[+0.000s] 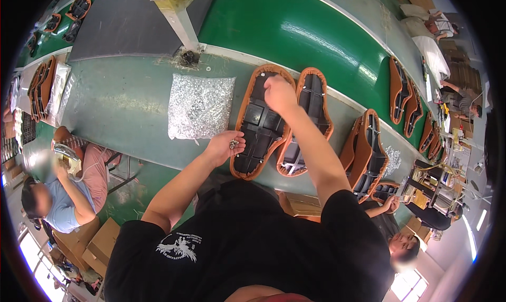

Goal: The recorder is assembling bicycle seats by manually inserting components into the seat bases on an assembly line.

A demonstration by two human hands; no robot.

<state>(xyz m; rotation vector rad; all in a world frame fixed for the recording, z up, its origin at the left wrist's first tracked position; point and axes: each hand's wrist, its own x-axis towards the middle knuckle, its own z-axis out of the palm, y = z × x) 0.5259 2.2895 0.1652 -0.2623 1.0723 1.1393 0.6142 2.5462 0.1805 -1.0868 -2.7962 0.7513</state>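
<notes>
In front of me lies a long brown padded panel [238, 169], its black ribbed plastic back facing up. My right hand [280, 94] is over the panel's far end with its fingertips pinched together at the black back; whatever they grip is too small to make out. Beside the panel's near left edge, my left hand [224, 148] is palm up with its fingers curled around several small metal nuts [233, 143]. A clear plastic bag [202, 106] full of small shiny metal pieces lies flat to the left. A second brown panel [328, 123] lies close along the right side of the first.
More brown panels [367, 157] stand on edge to the right, near loose metal pieces [392, 161]. A green conveyor belt [295, 30] runs beyond the table, with a metal post [182, 30] at its edge. Co-workers sit at left [68, 199] and right [403, 244].
</notes>
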